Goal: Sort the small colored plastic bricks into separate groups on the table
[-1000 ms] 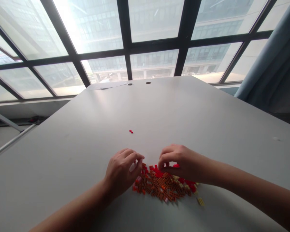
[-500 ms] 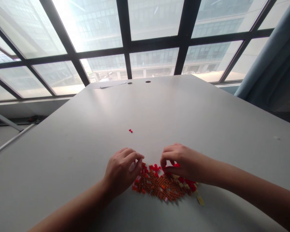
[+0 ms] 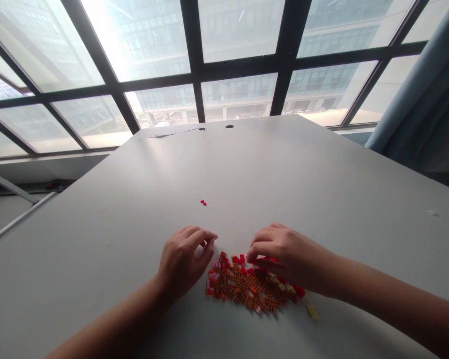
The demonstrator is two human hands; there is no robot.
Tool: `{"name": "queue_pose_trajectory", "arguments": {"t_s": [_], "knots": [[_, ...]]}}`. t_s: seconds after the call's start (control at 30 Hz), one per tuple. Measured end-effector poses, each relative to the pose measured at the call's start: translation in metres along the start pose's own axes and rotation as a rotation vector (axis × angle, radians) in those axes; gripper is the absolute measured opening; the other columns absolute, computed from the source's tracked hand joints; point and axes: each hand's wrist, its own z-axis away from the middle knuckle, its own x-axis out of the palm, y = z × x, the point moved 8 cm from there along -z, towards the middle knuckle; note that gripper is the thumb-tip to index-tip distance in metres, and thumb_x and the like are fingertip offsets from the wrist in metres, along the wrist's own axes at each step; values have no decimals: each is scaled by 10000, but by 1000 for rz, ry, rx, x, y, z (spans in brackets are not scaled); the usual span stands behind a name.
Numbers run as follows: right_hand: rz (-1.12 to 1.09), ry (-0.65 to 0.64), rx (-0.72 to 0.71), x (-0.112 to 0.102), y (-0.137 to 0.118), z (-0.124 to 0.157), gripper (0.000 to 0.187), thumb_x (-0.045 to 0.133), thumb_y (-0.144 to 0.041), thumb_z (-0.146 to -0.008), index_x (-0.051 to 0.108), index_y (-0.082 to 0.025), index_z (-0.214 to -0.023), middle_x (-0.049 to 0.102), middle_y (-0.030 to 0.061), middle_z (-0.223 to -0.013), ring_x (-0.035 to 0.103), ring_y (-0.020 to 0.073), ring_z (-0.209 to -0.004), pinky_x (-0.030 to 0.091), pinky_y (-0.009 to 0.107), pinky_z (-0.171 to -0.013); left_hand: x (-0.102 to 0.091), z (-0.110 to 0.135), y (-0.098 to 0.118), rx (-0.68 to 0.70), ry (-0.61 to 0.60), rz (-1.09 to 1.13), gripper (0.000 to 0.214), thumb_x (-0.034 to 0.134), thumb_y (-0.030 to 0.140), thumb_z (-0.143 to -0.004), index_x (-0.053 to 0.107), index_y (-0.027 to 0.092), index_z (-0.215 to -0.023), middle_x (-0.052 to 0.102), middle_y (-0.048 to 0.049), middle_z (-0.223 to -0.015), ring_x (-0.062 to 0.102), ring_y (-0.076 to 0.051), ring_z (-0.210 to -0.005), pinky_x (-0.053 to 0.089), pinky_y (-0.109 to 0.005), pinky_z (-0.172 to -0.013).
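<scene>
Numerous small plastic building bricks [image 3: 247,286], orange-brown and red, lie in one loose heap on the pale grey surface [image 3: 97,239]. They are judged light and stiff, best taken by the edges between fingertips. The right hand [image 3: 286,259] is at the heap's upper edge, grip nearly together; any held brick cannot be told. The left hand [image 3: 181,262] is just beside the heap, grip apart. A yellow brick [image 3: 313,311] lies just off the heap; a small red cluster [image 3: 202,202] lies well away.

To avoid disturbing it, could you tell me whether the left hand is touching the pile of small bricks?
Apart: the head view shows tabletop between left hand and brick pile.
</scene>
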Motion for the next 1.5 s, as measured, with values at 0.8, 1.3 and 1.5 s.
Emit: {"name": "queue_pose_trajectory", "arguments": {"t_s": [0.8, 1.3, 1.5], "knots": [[160, 84, -20, 1, -20, -18, 248, 597, -61, -852, 766, -241, -867, 698, 56, -926, 541, 105, -633, 330, 292, -726, 2, 1, -1, -25, -2, -42, 169, 527, 184, -874, 688, 216, -833, 690, 1, -728, 631, -149, -679, 491, -283, -703], [89, 124, 24, -8, -3, -9, 280, 570, -90, -882, 767, -261, -983, 703, 63, -930, 595, 112, -653, 389, 302, -752, 1, 1, 0, -9, -3, -55, 156, 539, 177, -875, 686, 212, -835, 685, 4, -721, 634, -151, -679, 496, -285, -704], [22, 111, 47, -20, 15, 15, 243, 574, -105, -888, 759, -233, -979, 727, 45, -853, 663, 139, -720, 428, 290, -753, 0, 1, 0, 2, 4, -60, 162, 533, 185, -875, 687, 208, -828, 685, 1, -722, 633, -149, -670, 509, -285, -691]]}}
